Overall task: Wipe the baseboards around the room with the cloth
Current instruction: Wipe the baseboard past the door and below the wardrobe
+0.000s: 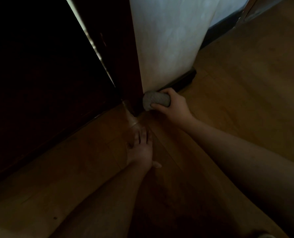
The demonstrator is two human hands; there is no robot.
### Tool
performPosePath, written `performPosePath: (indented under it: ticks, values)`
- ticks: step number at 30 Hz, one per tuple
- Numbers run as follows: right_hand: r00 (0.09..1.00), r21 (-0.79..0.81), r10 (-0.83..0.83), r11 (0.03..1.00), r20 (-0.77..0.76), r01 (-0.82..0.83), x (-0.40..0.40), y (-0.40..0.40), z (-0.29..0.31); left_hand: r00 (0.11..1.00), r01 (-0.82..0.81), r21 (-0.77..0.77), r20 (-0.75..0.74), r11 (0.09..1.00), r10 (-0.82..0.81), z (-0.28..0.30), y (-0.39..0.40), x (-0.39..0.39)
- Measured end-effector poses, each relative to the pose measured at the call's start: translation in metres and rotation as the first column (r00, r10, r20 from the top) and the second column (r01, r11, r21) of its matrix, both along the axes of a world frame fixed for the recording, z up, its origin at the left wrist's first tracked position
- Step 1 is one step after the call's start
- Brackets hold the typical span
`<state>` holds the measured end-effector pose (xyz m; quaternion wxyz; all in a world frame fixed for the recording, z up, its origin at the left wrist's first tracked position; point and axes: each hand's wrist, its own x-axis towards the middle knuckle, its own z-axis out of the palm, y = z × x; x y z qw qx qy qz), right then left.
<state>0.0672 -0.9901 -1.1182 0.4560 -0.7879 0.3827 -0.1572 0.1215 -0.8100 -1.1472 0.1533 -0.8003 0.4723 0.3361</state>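
R hand (172,107) had fingers (155,105) curled round the balled cloth (155,100), pressed vs the dark baseboard (180,83) at the wall's corner to rub it. L hand (141,146) lay flat, fingers spread on the floor (245,83), prob. bracing me.

Wooden plank floor (245,100) across the near and right side, warm brown, seams running diagonally. Dark door (31,74) filling the left, with a thin bright gap (91,43) along its right edge. Dark door frame (118,57) just right of the gap. White wall (168,40) at far centre, meeting the frame.
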Motion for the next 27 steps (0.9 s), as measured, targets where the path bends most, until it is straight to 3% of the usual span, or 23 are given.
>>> performPosePath:
  ticks: [4,10,15,27]
  values:
    - [0.999,-0.029,0.015,0.999,-0.03,-0.016,-0.011,-0.026,0.004,1.0,0.011,-0.008,0.025,1.0,-0.01,-0.002,0.001,-0.001]
    - [0.962,-0.159,-0.253,0.959,-0.099,0.235,-0.053,-0.108,0.013,0.999,0.02,-0.004,0.034,1.0,-0.02,-0.008,0.001,0.0]
    - [0.845,-0.077,-0.521,0.854,-0.118,0.515,-0.081,-0.16,0.017,0.999,0.02,0.005,0.034,1.0,-0.02,-0.006,-0.001,0.001]
    - [0.862,-0.056,-0.492,0.87,-0.123,0.489,-0.123,-0.077,-0.023,0.992,0.113,0.015,0.058,0.994,-0.113,-0.009,-0.002,0.005]
